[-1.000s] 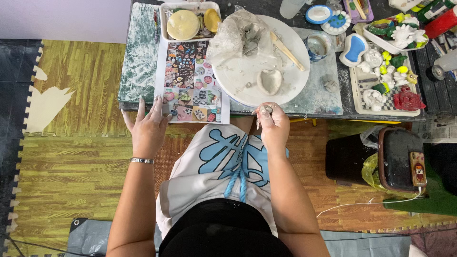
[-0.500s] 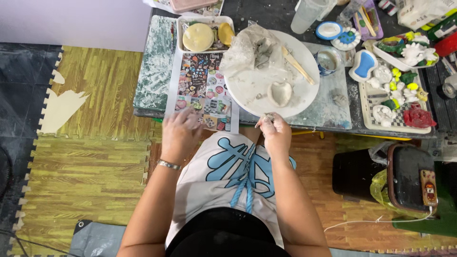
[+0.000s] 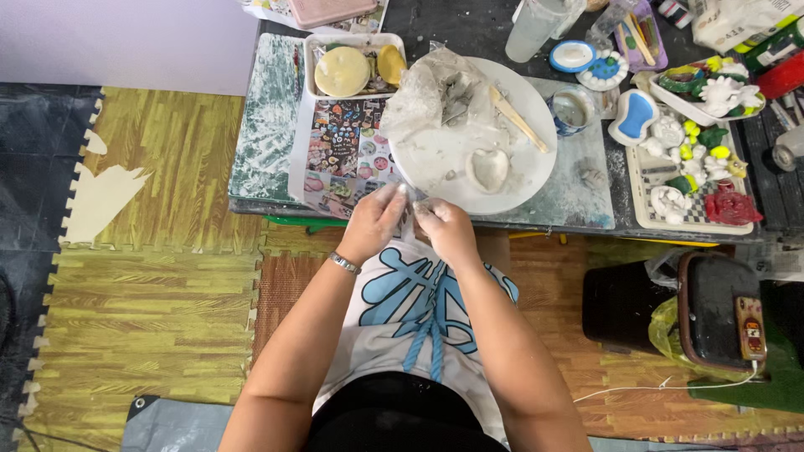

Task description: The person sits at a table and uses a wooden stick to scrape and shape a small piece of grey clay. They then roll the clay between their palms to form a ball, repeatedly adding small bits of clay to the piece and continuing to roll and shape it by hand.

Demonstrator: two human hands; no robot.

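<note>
My left hand (image 3: pixel 374 219) and my right hand (image 3: pixel 445 228) meet at the near edge of the table, just below the round white plate (image 3: pixel 435 163). Both pinch a small pale lump of clay (image 3: pixel 412 206) between their fingertips; most of it is hidden by the fingers. A heart-shaped clay piece (image 3: pixel 488 168) lies on the plate. A crumpled clear plastic bag with grey clay (image 3: pixel 435 94) and a wooden tool (image 3: pixel 519 120) rest on the plate's far side.
A printed colourful sheet (image 3: pixel 342 155) lies left of the plate. A white tray with round yellowish pieces (image 3: pixel 352 69) sits behind it. Painted figures fill a tray (image 3: pixel 695 172) at right. A cup (image 3: pixel 571 109) stands near. A dark bin (image 3: pixel 712 314) stands on the floor.
My left hand moved from the table edge at left across to my right hand, and both now hold the small clay lump together. The view shifted slightly.
</note>
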